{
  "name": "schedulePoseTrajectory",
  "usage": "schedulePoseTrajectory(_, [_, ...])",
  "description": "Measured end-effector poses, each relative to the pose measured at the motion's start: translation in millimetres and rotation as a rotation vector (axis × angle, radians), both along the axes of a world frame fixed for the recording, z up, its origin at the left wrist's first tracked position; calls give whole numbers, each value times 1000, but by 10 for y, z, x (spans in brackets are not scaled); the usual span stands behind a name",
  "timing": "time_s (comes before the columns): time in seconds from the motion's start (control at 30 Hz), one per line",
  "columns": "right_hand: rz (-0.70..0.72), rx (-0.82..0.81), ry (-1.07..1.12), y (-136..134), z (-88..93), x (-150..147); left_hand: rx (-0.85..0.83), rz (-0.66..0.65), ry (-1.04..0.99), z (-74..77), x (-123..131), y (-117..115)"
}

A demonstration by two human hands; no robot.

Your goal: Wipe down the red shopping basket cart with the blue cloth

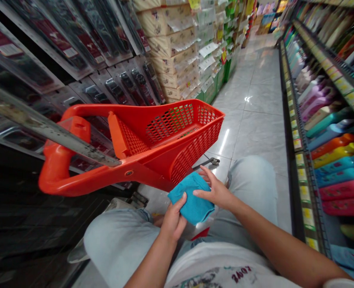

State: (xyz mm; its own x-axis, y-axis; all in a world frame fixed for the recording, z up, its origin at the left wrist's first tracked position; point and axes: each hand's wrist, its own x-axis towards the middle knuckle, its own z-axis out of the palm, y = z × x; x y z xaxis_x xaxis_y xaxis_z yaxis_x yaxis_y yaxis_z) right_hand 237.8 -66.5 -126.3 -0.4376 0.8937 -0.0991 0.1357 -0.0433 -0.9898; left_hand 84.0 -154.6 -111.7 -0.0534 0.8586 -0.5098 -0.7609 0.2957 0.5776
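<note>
A folded turquoise cloth (pixel 195 206) with a woven texture lies between my two hands, above my lap. My left hand (pixel 174 218) grips its lower left side, thumb on top and the other fingers beneath. At the upper right edge of the cloth is my right hand (pixel 214 188), with its thumb and fingers apart; the thumb reaches over the cloth, and whether it presses on it is hard to tell. Just beyond the hands stands a red plastic shopping trolley (pixel 153 160) with perforated sides, its basket pointing away to the right.
Packaged goods hang on a rack (pixel 119 86) at the left. Stacked cartons (pixel 173 52) stand behind the trolley. A tiled aisle (pixel 249 96) runs off ahead. Along the right, a shelf (pixel 303 192) holds colourful bottles (pixel 341 172). A metal pole (pixel 45 124) crosses the trolley handle.
</note>
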Motion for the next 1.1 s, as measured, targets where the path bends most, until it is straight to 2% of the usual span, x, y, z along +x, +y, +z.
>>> schedulePoseTrajectory(0.07, [207, -248, 138, 19, -3, -9, -11, -17, 53, 40, -32, 15])
schedulePoseTrajectory(0.1, [284, -326, 168, 21, -7, -22, -24, -16, 77, 58, -36, 26])
schedulePoseTrajectory(0.13, [308, -339, 160, 18, -14, -40, -38, -4, 99, 73, -31, 39])
schedulePoseTrajectory(0.17, [276, -275, 108, 8, -21, -65, -50, 19, 120, 87, -16, 52])
schedulePoseTrajectory(0.2, [206, -141, 14, -10, -29, -97, -57, 49, 136, 99, 10, 65])
schedulePoseTrajectory(0.3, [26, 389, -367, -128, -32, -223, -42, 131, 144, 126, 125, 105])
schedulePoseTrajectory(0.33, [17, 515, -475, -186, -24, -265, -27, 148, 142, 132, 164, 118])
schedulePoseTrajectory(0.4, [59, 657, -603, -311, 6, -323, 5, 175, 162, 137, 221, 144])
schedulePoseTrajectory(0.47, [139, 720, -611, -403, 50, -322, 26, 211, 214, 131, 236, 168])
schedulePoseTrajectory(0.53, [210, 742, -528, -424, 103, -258, 27, 240, 246, 124, 217, 183])
schedulePoseTrajectory(0.63, [160, 761, -386, -338, 166, -131, 33, 252, 227, 153, 178, 187])
schedulePoseTrajectory(0.73, [145, 841, -237, -267, 173, -105, 58, 218, 162, 255, 172, 177])
schedulePoseTrajectory(0.87, [143, 897, -105, -292, 192, -203, 91, 84, 97, 468, 162, 115])
schedulePoseTrajectory(0.93, [94, 915, -45, -258, 278, -247, 119, 16, 272, 621, 109, 39])
schedulePoseTrajectory(1.0, [6, 921, 19, -145, 432, -296, 206, 32, 692, 838, -16, -58])
schedulePoseTrajectory(1.07, [-130, 906, 60, 26, 634, -381, 375, 238, 1267, 1127, -237, -147])
schedulePoseTrajectory(1.1, [-197, 891, 69, 111, 739, -445, 486, 520, 1564, 1288, -382, -178])
